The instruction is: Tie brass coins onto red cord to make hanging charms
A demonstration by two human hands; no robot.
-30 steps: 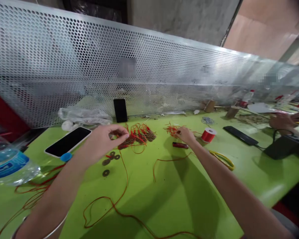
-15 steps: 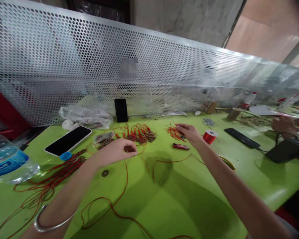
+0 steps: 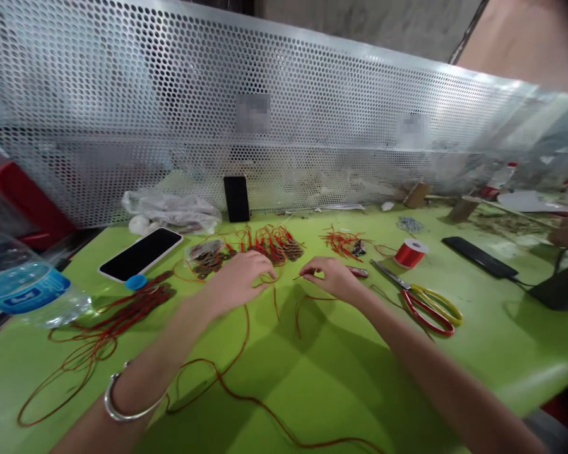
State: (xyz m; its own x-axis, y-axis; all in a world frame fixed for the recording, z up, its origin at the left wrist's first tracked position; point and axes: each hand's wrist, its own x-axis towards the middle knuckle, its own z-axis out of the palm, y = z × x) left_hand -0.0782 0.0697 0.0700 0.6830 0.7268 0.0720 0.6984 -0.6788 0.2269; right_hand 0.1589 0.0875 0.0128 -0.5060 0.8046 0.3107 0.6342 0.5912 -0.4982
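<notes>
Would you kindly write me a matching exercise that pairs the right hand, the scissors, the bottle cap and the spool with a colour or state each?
1. Right hand
2. Scissors
3. Bottle cap
4. Spool

A. plain blue
B. wound with red
C. pinching a thin piece
D. partly red, partly yellow

Pairs: 1-C, 2-D, 3-A, 4-B

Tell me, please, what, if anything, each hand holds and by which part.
The right hand pinches a thin, dark, straight piece behind its protruding tip; whether the left hand holds anything is unclear.
</notes>
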